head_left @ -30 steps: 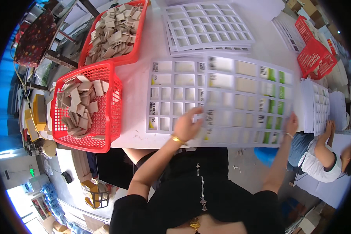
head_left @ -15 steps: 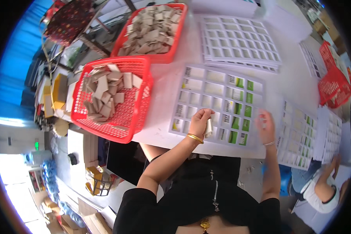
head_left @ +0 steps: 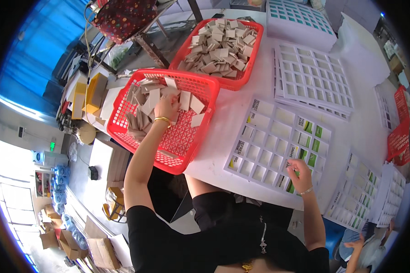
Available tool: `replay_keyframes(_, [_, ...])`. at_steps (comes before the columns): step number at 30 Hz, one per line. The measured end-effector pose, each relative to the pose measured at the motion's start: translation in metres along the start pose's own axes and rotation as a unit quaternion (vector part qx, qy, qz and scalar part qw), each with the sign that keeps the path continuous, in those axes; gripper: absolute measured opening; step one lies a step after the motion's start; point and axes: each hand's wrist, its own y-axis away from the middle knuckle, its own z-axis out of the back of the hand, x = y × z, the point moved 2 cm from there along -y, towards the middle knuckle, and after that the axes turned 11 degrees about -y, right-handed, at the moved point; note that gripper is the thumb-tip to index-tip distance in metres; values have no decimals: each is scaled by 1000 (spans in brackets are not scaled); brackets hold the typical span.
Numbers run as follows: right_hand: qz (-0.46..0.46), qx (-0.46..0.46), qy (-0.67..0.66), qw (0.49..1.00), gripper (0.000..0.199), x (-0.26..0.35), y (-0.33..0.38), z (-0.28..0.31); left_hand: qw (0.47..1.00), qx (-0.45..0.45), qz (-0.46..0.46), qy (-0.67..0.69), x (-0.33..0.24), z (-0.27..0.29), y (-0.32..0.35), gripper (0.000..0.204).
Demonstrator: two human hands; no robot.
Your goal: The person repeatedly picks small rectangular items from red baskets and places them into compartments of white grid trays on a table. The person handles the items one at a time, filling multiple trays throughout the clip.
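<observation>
My left hand [head_left: 167,109] reaches into the near red plastic basket [head_left: 208,122], its fingers curled down among small flat grey-beige pieces [head_left: 154,98]. What lies under its fingertips is hidden. Over the near right part of a white grid frame [head_left: 268,160] hovers my right hand [head_left: 300,176], with thumb and fingers bent but apart, and nothing visible between them. The frame has rows of rectangular openings and printed green, yellow and black patches. It lies flat on the white table [head_left: 223,150].
Behind the near basket stands a second red basket [head_left: 256,57] heaped with similar pieces. Stacked white grid frames [head_left: 312,77] lie at the back, more printed frames [head_left: 355,193] at the right. Another person's hand [head_left: 356,245] shows at lower right, and a red crate [head_left: 398,143] at far right.
My left hand has moved from the grid frame, where it held a small stack of pieces, into the near basket. My right hand has come in over the frame. The view has shifted left.
</observation>
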Motion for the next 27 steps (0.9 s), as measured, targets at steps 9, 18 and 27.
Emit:
replay_keyframes(9, [-67, -58, 32, 996, 20, -3, 27, 29, 950, 244, 191, -29, -6, -115, -51, 106])
replay_keyframes(18, [-72, -49, 14, 996, 20, -16, 30, 20, 935, 238, 263, -16, -29, -107, -43, 92])
replay_keyframes(27, [-20, -24, 25, 999, 19, -8, 28, 0, 940, 311, 19, -139, -10, -98, -14, 84])
